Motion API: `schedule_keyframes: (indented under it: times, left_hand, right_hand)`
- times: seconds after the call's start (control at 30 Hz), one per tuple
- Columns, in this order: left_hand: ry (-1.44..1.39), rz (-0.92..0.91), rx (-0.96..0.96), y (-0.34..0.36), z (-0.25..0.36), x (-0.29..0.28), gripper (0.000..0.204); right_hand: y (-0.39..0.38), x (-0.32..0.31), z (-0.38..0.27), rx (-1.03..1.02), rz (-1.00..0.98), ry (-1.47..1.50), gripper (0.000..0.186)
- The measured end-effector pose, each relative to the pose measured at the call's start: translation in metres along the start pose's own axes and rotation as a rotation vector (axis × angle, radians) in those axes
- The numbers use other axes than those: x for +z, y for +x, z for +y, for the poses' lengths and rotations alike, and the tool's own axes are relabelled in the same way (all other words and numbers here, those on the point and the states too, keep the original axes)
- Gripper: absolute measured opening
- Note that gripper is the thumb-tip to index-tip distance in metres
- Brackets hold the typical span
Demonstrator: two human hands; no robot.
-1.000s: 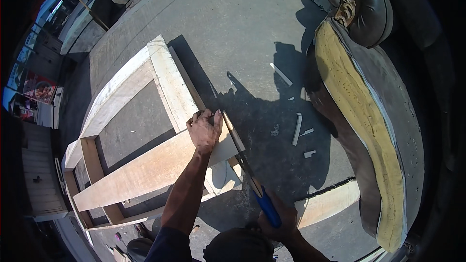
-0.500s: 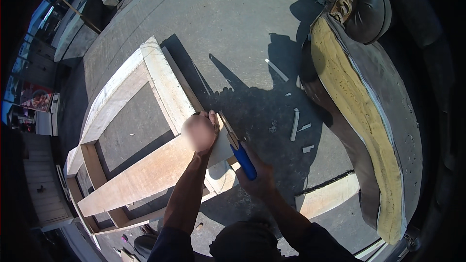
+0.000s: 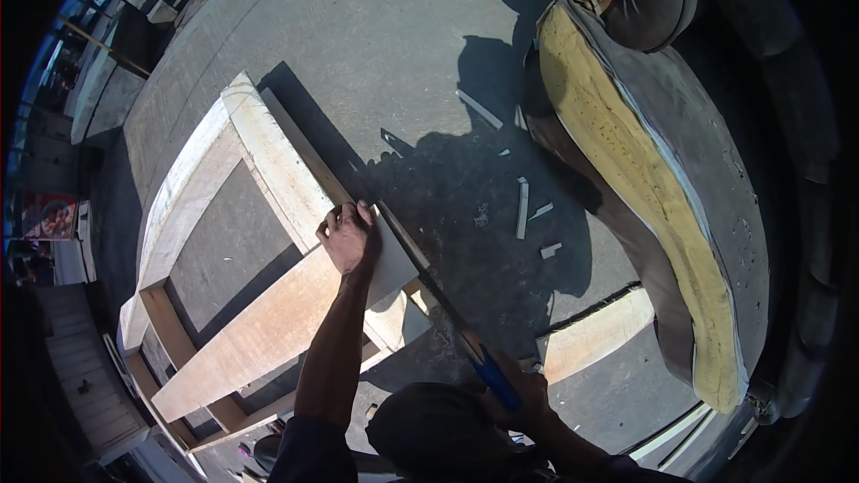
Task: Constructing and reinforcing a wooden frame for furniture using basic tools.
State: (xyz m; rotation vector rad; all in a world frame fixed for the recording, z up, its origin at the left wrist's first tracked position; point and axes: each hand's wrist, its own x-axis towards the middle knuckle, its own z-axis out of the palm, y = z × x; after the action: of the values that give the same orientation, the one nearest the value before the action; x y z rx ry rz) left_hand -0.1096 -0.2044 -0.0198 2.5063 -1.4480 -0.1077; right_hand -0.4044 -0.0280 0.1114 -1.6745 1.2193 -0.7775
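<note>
My left hand (image 3: 349, 237) is closed over the end of a wide, tapering wooden board (image 3: 242, 340), fingers curled near its edge. The board lies across a pale wooden frame (image 3: 188, 148) on the ground. My right hand (image 3: 514, 394) grips the blue handle of a hand saw (image 3: 492, 376) at lower centre. Its blade runs up along the right end of the board, beside a thin strip of wood (image 3: 403, 237) at that edge.
Wood offcuts (image 3: 523, 206) lie on the shadowed concrete (image 3: 376, 9). A dismantled sofa with yellow foam (image 3: 626, 188) stands at right, beside a curved wooden piece (image 3: 591, 335). Concrete blocks (image 3: 107, 98) and posts are at upper left.
The saw went forward half a second ago and is now drawn back toward me. My left hand stays on the board. The view has shifted slightly.
</note>
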Motion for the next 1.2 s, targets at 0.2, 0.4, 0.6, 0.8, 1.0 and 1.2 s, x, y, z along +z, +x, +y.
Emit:
schedule_keyframes:
  times: [0.2, 0.4, 0.6, 0.8, 1.0, 1.2]
  left_hand:
    - [-0.083, -0.082, 0.037, -0.005, 0.03, 0.008, 0.037]
    - [-0.023, -0.065, -0.02, 0.0, -0.004, 0.003, 0.035]
    - [-0.121, -0.1, 0.039, 0.002, 0.035, 0.013, 0.034]
    - [-0.037, -0.049, 0.037, 0.006, 0.001, 0.007, 0.034]
    - [-0.122, -0.153, 0.047, -0.008, 0.05, 0.023, 0.031]
    - [-0.042, -0.081, 0.028, 0.005, 0.016, 0.006, 0.031]
  right_hand:
    - [0.1, 0.033, 0.021, 0.129, 0.023, 0.032, 0.068]
    - [0.008, -0.01, -0.025, 0.022, -0.04, -0.03, 0.07]
    - [0.124, 0.041, 0.019, 0.053, 0.083, 0.029, 0.065]
    - [-0.007, -0.017, -0.04, 0.093, -0.008, -0.016, 0.067]
    - [0.149, 0.046, 0.028, 0.048, 0.093, -0.08, 0.07]
    - [0.02, -0.004, -0.015, 0.006, 0.045, -0.024, 0.068]
